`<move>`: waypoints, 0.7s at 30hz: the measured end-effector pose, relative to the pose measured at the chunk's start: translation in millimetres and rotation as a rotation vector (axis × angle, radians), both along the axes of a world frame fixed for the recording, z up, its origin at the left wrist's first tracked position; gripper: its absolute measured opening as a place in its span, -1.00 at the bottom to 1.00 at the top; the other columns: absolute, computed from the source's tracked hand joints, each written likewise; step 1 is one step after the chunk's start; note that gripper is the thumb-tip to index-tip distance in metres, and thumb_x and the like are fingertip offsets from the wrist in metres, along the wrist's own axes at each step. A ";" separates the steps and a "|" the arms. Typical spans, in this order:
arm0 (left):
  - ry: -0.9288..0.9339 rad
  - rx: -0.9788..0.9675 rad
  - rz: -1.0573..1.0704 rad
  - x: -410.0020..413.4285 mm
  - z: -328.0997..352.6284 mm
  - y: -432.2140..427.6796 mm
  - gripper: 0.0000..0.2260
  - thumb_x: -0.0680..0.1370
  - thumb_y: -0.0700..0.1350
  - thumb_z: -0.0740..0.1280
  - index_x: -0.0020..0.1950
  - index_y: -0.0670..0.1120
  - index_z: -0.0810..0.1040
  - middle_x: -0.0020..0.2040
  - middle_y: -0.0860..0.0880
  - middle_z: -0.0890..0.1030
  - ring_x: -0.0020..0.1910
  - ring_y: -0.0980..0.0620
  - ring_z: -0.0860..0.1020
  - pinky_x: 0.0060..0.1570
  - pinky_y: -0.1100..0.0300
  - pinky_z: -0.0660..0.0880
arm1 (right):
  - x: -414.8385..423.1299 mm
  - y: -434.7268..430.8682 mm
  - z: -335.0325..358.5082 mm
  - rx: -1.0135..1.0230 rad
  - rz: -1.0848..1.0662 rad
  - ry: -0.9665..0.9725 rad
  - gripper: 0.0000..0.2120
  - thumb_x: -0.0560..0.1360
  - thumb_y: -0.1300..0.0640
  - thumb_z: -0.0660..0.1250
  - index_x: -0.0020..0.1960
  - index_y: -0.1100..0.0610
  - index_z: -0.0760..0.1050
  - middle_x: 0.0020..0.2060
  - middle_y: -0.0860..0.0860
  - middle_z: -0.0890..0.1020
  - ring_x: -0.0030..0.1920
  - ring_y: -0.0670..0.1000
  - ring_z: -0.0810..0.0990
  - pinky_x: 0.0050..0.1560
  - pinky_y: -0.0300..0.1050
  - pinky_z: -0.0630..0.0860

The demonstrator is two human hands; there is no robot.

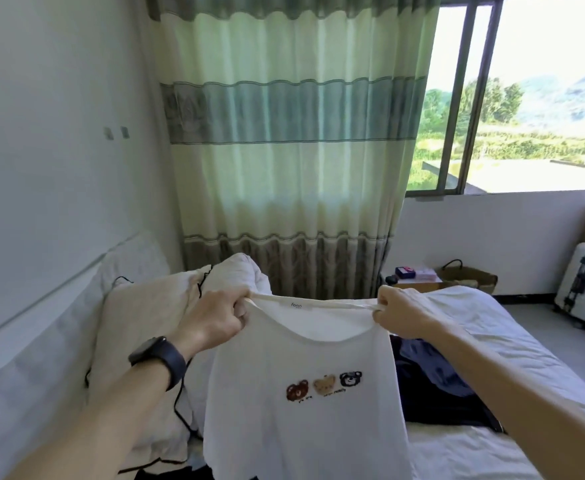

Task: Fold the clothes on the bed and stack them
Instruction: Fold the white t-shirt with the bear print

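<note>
A curtain (284, 150) and window (533, 98) backed the bed (492, 341), where dark clothes (433, 393) lay heaped. Above it hung the white T-shirt (301, 427), with the left hand (215, 320) and right hand (398, 313) each pinching a shoulder. This looked like the spreading step; next it would need laying flat for folding.

Both hands, left (216, 318) and right (400, 315), grip a white T-shirt (301, 403) by its shoulders above the bed (492, 452).
</note>
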State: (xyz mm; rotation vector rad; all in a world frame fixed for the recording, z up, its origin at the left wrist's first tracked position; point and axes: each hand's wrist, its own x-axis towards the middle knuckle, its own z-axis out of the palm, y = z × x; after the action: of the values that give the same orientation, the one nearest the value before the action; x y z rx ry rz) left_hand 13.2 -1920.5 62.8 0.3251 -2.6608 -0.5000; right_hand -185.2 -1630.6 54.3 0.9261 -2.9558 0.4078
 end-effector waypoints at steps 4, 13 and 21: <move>0.207 -0.097 -0.044 1.7 28.0 -22.6 -0.77 0.54 -0.26 0.26 -0.05 0.09 0.37 -0.23 0.32 0.53 -0.19 0.27 0.49 -0.27 0.44 0.32 | 7.2 -0.2 35.9 0.015 0.123 0.006 -0.83 0.52 0.05 0.29 -0.18 -0.03 0.31 -0.20 -0.06 0.47 -0.27 -0.07 0.35 -0.30 -0.13 0.25; 0.324 -0.014 -0.122 38.9 36.1 -34.3 -0.26 0.49 -0.29 0.30 0.45 0.42 0.25 -0.02 0.28 0.58 -0.30 0.35 0.54 -0.35 0.38 0.40 | 21.6 10.9 34.2 -0.494 0.225 -0.702 -0.74 0.63 0.24 0.27 -0.23 0.28 0.49 -0.31 0.14 0.42 -0.28 0.11 0.37 -0.18 -0.08 0.32; 0.091 -0.266 0.150 59.4 2.3 -60.6 -0.78 0.65 -0.16 0.26 0.01 -0.07 0.71 -0.24 -0.08 0.55 0.00 -0.20 0.59 0.01 -0.03 0.45 | 21.9 11.9 3.0 -0.557 0.295 -0.779 -0.46 0.44 -0.23 0.45 0.00 0.29 0.57 -0.15 0.18 0.63 -0.15 0.10 0.58 -0.08 -0.03 0.50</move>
State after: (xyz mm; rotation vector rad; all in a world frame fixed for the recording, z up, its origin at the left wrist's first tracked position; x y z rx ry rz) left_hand 72.6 -1981.1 65.1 0.4063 -2.5494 -0.1091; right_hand -163.3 -1618.7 57.3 1.3299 -2.9345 1.8592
